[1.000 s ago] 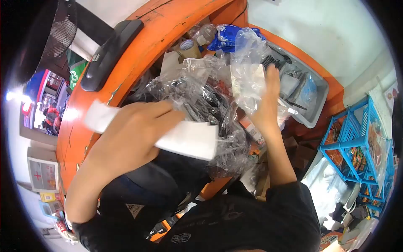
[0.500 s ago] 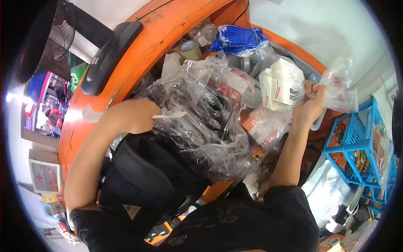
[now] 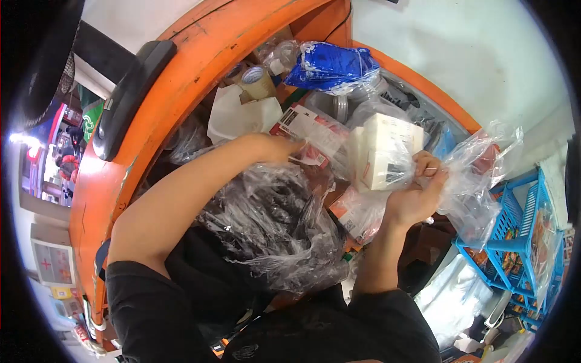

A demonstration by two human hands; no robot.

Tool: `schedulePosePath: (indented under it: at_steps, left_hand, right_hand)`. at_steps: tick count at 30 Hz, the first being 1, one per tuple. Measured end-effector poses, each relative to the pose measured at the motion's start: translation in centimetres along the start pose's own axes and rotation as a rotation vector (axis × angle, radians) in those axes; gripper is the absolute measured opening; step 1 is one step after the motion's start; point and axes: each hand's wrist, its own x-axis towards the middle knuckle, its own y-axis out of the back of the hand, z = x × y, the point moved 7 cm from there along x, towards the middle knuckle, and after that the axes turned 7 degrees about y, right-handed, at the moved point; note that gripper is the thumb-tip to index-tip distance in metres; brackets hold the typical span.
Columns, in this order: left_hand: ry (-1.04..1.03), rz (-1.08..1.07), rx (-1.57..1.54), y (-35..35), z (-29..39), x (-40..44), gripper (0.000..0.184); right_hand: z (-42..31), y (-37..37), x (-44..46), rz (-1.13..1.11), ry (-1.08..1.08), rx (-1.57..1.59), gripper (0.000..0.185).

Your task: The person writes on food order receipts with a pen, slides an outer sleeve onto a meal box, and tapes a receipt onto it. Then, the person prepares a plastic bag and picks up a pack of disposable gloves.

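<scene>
My right hand [image 3: 423, 190] is closed round the gathered part of a clear plastic bag [image 3: 478, 181], with small white boxes [image 3: 387, 151] inside it. My left hand [image 3: 278, 148] reaches over the heap, its fingers by a red and white packet [image 3: 311, 130]; whether they hold anything is hard to make out. Under my left forearm lies a pile of crumpled clear wrap with black items [image 3: 272, 212]. Between my hands, lower down, an orange and white packet [image 3: 360, 212] shows.
Rolls of tape [image 3: 257, 83] and a blue package [image 3: 333, 65] lie at the back by the orange counter edge [image 3: 151, 121]. A grey tray [image 3: 448, 109] sits behind the boxes. Blue baskets [image 3: 514, 242] stand at the right.
My left hand has moved right and forward from the counter side, and the white paper it held no longer shows. My right hand still grips the bag, now slightly lower and further left.
</scene>
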Motion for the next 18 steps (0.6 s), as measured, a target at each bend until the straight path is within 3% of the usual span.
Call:
schedulePosePath:
  at_steps: [5,9,12,14,16,18]
  left_hand:
    - [0.126,-0.120,0.044,0.7,0.7,-2.4,0.079]
    - [0.153,-0.102,0.019,1.1,1.2,-2.6,0.079]
    - [0.159,-0.058,0.021,1.3,1.1,-2.7,0.069]
    - [0.119,-0.088,0.141,0.8,1.1,-2.4,0.053]
    - [0.119,-0.173,0.260,1.0,1.9,-2.9,0.041]
    - [0.164,-0.311,0.363,2.2,4.0,-5.2,0.031]
  right_hand:
    - [1.3,-1.0,0.9,0.035,-0.153,0.003,0.029]
    - [1.3,-4.7,1.5,-0.157,-0.038,0.016,0.029]
    - [1.1,-8.1,1.2,-0.282,0.148,-0.473,0.029]
    - [5.0,-10.4,1.3,-0.455,-0.094,-0.242,0.027]
    - [9.9,-12.3,0.4,-0.685,-0.267,-0.213,0.024]
    - [13.3,-12.9,-1.7,-0.858,-0.244,-0.357,0.022]
